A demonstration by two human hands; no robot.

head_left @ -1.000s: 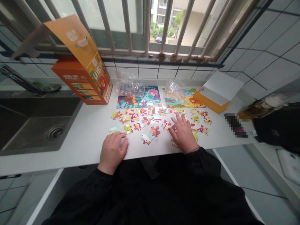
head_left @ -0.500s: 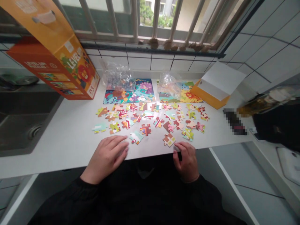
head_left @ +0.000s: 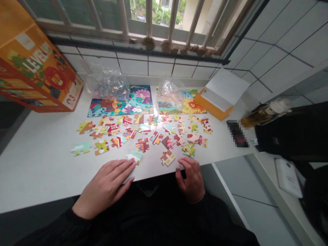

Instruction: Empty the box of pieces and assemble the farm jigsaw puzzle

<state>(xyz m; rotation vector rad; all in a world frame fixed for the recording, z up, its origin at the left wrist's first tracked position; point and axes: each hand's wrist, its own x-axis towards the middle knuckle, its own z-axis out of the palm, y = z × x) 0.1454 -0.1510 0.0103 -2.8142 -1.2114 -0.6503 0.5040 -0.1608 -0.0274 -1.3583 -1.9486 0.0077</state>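
The jigsaw pieces (head_left: 143,136) lie scattered in a loose spread on the white countertop (head_left: 43,171), right in front of me and mostly picture side up. My left hand (head_left: 104,189) rests flat on the counter with its fingers stretched out and close together, not pinching anything. Its fingertips (head_left: 129,164) lie against a mint-and-white piece (head_left: 135,156), the nearest piece on that side. My right hand (head_left: 191,179) is loosely curled at the near edge of the counter, with no piece showing in it. A brown-and-cream piece (head_left: 167,158) lies just beyond it, and my two hands are well apart.

Beyond the pieces, two picture boards (head_left: 120,106) (head_left: 180,106) lie side by side, each with a clear plastic bag (head_left: 105,83) (head_left: 170,95) on its far edge. An orange puzzle box (head_left: 36,65) stands at far left. An open orange box with a white lid (head_left: 221,92) sits at far right. Past it, on the right, are a pixelated object (head_left: 237,133) and a glass bottle (head_left: 265,114). A barred window (head_left: 174,20) runs along the far side above the tiled wall (head_left: 276,41).
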